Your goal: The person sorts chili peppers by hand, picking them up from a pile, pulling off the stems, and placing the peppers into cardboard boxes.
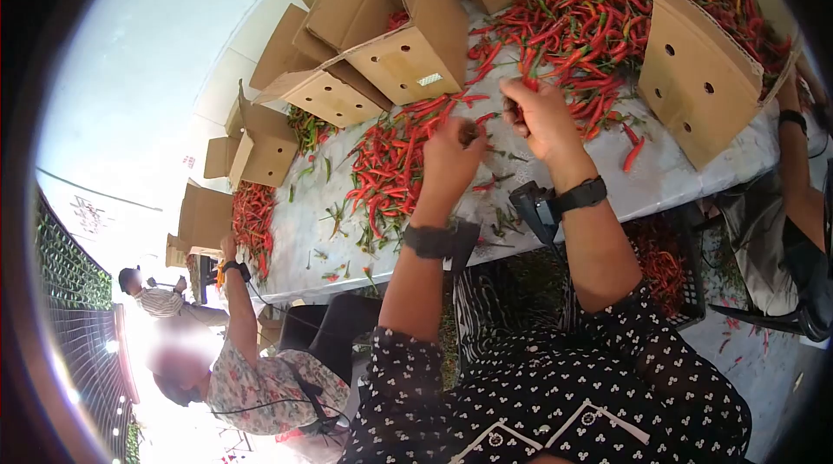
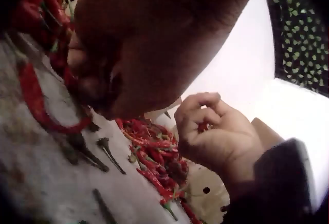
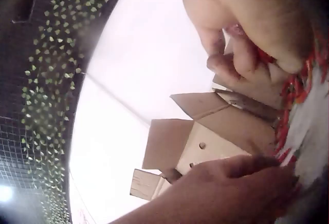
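Observation:
My left hand [image 1: 451, 160] curls over the near pile of red chilies [image 1: 390, 160]; in the left wrist view the hand [image 2: 149, 39] is dark, with a little red between its bent fingers. Something dark shows at its fingertips in the head view. To its right, my right hand [image 1: 547, 121] is raised above the table with fingers bent. Red shows inside the right hand [image 3: 252, 34] in the right wrist view, partly hidden by the fingers. The two hands are apart. Loose green stems [image 2: 110, 154] and a curved red chili [image 2: 36, 100] lie below the left hand.
Cardboard boxes [image 1: 408, 60] line the far side of the table [image 1: 555, 230]. A larger chili heap [image 1: 590, 21] lies beyond my right hand, beside a big box [image 1: 694, 73]. A crate of chilies [image 1: 664, 269] stands below the edge. Another person [image 1: 278, 381] works at left.

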Available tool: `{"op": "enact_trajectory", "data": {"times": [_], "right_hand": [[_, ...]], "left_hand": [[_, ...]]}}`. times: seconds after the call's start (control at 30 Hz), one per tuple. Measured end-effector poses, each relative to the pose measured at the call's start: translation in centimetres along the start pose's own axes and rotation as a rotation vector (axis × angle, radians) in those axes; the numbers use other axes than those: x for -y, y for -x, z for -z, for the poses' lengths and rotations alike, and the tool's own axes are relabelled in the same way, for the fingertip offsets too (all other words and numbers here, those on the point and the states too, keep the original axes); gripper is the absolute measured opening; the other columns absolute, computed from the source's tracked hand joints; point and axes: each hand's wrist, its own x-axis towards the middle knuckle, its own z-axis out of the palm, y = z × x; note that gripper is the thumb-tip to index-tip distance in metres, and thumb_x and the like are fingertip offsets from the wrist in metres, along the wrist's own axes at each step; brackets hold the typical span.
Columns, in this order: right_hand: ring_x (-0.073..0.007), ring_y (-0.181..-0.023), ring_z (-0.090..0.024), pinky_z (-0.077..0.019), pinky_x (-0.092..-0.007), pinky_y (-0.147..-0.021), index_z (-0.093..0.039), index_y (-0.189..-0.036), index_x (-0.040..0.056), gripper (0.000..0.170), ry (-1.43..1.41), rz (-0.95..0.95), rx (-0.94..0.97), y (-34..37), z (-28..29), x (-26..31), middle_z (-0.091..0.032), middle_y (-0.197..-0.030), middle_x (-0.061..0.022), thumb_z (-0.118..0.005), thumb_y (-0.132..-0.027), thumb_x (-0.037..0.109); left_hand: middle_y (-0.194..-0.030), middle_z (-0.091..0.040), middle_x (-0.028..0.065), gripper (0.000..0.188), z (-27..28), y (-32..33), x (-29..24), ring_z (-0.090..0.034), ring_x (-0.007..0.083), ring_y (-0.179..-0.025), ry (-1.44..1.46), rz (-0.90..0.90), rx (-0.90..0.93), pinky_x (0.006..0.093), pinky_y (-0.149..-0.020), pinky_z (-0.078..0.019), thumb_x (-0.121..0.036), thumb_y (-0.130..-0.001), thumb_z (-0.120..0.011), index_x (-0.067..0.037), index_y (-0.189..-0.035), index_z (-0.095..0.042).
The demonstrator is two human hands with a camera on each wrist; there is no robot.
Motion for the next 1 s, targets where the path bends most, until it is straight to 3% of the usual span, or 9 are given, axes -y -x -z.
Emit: {"op": "enact_trajectory", "data": {"times": [0.07, 0.17, 0.23, 0.3, 0.37, 0.43, 0.57, 0.73, 1.0], "right_hand": [[-0.0067, -0.044, -0.042, -0.0273, -0.0205, -0.038, -0.056, -0.070, 0.0071, 0.019, 0.232, 0.066, 0.068, -0.2, -0.5, -1.4, -0.048, -0.056, 0.0018, -0.064, -0.077, 0.023], [-0.0052, -0.043, -0.041, -0.0267, -0.0201, -0.038, -0.057, -0.072, 0.0063, 0.018, 0.374, 0.000, 0.224, 1.3, -2.0, -1.6, -0.048, -0.055, 0.0024, -0.065, -0.077, 0.022], [-0.0040, -0.043, -0.040, -0.0264, -0.0196, -0.038, -0.059, -0.075, 0.0050, 0.017, 0.472, -0.060, 0.261, 1.3, -2.7, -2.7, -0.048, -0.054, 0.0030, -0.065, -0.077, 0.021], [-0.0035, -0.043, -0.039, -0.0258, -0.0193, -0.038, -0.061, -0.080, 0.0043, 0.017, 0.452, -0.080, 0.386, 2.2, -3.2, -3.7, -0.049, -0.055, 0.0032, -0.064, -0.078, 0.021], [-0.0030, -0.044, -0.038, -0.0253, -0.0194, -0.039, -0.061, -0.084, 0.0041, 0.017, 0.473, -0.091, 0.376, 2.8, -3.8, -4.0, -0.050, -0.057, 0.0032, -0.063, -0.079, 0.020], [-0.0032, -0.046, -0.039, -0.0252, -0.0194, -0.039, -0.061, -0.085, 0.0046, 0.014, 0.262, -0.124, 0.353, 3.5, -4.3, -3.5, -0.051, -0.060, 0.0033, -0.062, -0.079, 0.017], [-0.0039, -0.046, -0.039, -0.0251, -0.0195, -0.040, -0.060, -0.085, 0.0053, 0.011, 0.236, -0.229, 0.338, 3.4, -4.3, -3.3, -0.051, -0.060, 0.0036, -0.060, -0.080, 0.016], [-0.0049, -0.045, -0.039, -0.0242, -0.0199, -0.040, -0.058, -0.082, 0.0061, 0.010, 0.301, -0.324, 0.513, 4.2, -4.7, -4.4, -0.050, -0.059, 0.0033, -0.058, -0.081, 0.016], [-0.0044, -0.047, -0.042, -0.0301, -0.0212, -0.042, -0.060, -0.081, 0.0026, 0.014, 0.490, -0.289, 0.616, 5.3, -5.4, -4.6, -0.051, -0.059, 0.0024, -0.058, -0.080, 0.017]], "left_hand": [[-0.075, -0.062, 0.0112, 0.023, 1.6, 1.5, -0.8, -0.061, 0.0172, -0.065, 0.465, 0.231, -0.176, 0.0279, -0.060, -0.0482, -0.007, -0.074, -0.064, 0.004, -0.093, -0.055], [-0.079, -0.061, 0.0056, 0.017, 3.2, 3.5, -1.4, -0.056, 0.0089, -0.069, 0.648, 0.359, -0.319, 0.0226, -0.060, -0.0463, -0.001, -0.076, -0.062, 0.004, -0.091, -0.055], [-0.081, -0.060, 0.0055, 0.016, 3.2, 4.6, -0.8, -0.056, 0.0087, -0.071, 0.582, 0.322, -0.364, 0.0231, -0.062, -0.0461, -0.002, -0.077, -0.062, 0.003, -0.091, -0.055], [-0.081, -0.059, 0.0049, 0.016, 2.9, 5.6, -0.8, -0.057, 0.0087, -0.068, 0.578, 0.156, -0.387, 0.0215, -0.062, -0.0462, -0.001, -0.079, -0.059, 0.003, -0.094, -0.053], [-0.079, -0.059, 0.0042, 0.014, 3.3, 6.6, -0.9, -0.055, 0.0077, -0.068, 0.587, 0.206, -0.399, 0.0209, -0.061, -0.0449, -0.002, -0.080, -0.059, 0.002, -0.092, -0.054], [-0.076, -0.059, 0.0028, 0.010, 3.9, 7.4, -1.1, -0.053, 0.0058, -0.069, 0.601, 0.299, -0.403, 0.0198, -0.059, -0.0423, -0.004, -0.081, -0.059, 0.002, -0.089, -0.055], [-0.077, -0.059, 0.0013, 0.010, 5.2, 8.1, 0.3, -0.053, 0.0049, -0.068, 0.838, 0.347, -0.481, 0.0195, -0.058, -0.0422, -0.005, -0.084, -0.056, 0.002, -0.092, -0.057], [-0.080, -0.059, 0.0009, 0.012, 5.6, 8.2, 0.1, -0.052, 0.0049, -0.069, 0.831, 0.252, -0.488, 0.0198, -0.059, -0.0424, -0.002, -0.082, -0.058, 0.003, -0.094, -0.058], [-0.078, -0.057, 0.0020, 0.011, 6.3, 9.8, 0.5, -0.050, 0.0062, -0.066, 0.392, 0.209, -0.434, 0.0200, -0.057, -0.0408, -0.003, -0.082, -0.058, 0.001, -0.091, -0.059]]}}
